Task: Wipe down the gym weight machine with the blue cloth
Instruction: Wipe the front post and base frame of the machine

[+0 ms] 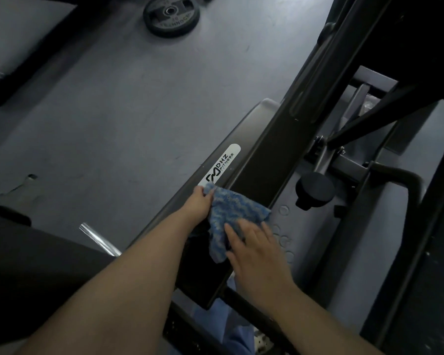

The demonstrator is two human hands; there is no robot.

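**Operator:** Nearest my camera are both bare forearms, reaching forward and down. Going from the left: a chrome bar (99, 238) pokes out past a dark pad at the lower left, lying over the grey floor (108, 98).

**Observer:** And the hands?

**Operator:** My left hand (199, 203) pinches the far left corner of the blue cloth (235, 213), thumb and fingers curled onto the fabric. It sits right at the near end of the white DHZ Fitness label (223, 163).

**Observer:** Where is the cloth exactly?

**Operator:** It is spread across the dark sloping beam (256, 172) of the weight machine, draped over the beam's near left edge. My right hand (254, 242) lies flat on the cloth's right half, fingers straight and spread, pressing it onto the beam. The two hands are apart, one at each side of the cloth.

**Observer:** Further right?

**Operator:** A round black knob (315, 189) stands on the grey frame just beside the beam, with a curved dark handle (400, 175) beyond it. Far up the floor lies a weight plate (171, 15).
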